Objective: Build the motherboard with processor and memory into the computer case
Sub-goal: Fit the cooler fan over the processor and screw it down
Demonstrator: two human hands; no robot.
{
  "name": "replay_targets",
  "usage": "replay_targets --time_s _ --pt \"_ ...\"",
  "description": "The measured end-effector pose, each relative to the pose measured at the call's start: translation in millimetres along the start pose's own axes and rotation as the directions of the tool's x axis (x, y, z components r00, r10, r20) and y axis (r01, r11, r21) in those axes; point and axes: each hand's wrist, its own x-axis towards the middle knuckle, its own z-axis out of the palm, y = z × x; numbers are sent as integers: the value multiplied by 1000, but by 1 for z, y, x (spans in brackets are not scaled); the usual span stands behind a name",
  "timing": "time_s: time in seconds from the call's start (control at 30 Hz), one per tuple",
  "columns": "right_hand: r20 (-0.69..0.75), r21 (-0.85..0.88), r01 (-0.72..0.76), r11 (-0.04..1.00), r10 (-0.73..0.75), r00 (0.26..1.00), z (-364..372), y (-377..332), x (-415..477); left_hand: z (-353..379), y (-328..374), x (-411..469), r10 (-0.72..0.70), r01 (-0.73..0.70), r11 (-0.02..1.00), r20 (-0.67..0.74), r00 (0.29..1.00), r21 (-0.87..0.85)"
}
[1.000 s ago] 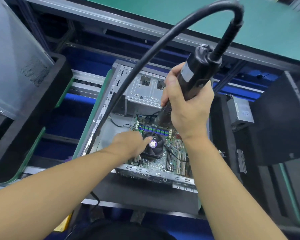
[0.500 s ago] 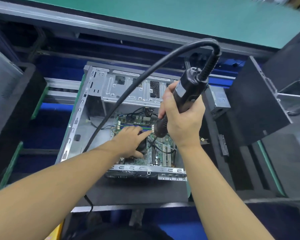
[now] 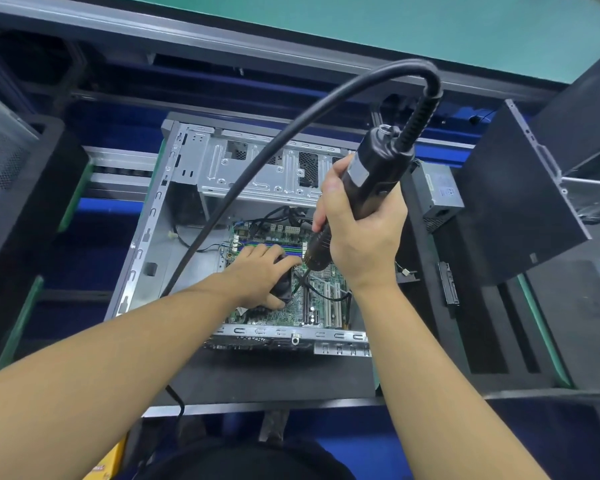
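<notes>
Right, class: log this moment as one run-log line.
stage: motherboard seated in case | right hand: grips electric screwdriver, tip down at board | left hand: rests on cooler fan

- The computer case lies open on the pallet, towards its left edge.
- The motherboard sits in the case's near right corner (the drive cage is behind it).
- The left hand rests on the cooler; the screwdriver, in the right hand, stands just right of it.
- A box, probably a power supply, lies right of the case.
</notes>
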Motion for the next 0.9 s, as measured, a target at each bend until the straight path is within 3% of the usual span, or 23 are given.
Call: replay_targets --time_s 0.33,0.47,0.63,0.9 --pt "-188 -230 167 959 -212 959 23 -3 -11 2 0 -1 -25 25 999 -21 999 -29" --pt "-226 -246 141 959 -198 954 24 -3 -11 1 1 0 -21 21 1000 -19 1000 -22" --pt "-6 -80 9 997 -9 1000 10 -2 2 1 0 2 -2 1 1000 -15 1000 -23" --pt "240 14 -95 995 89 967 -2 -7 13 2 -1 3 -2 2 1000 1 1000 -16"
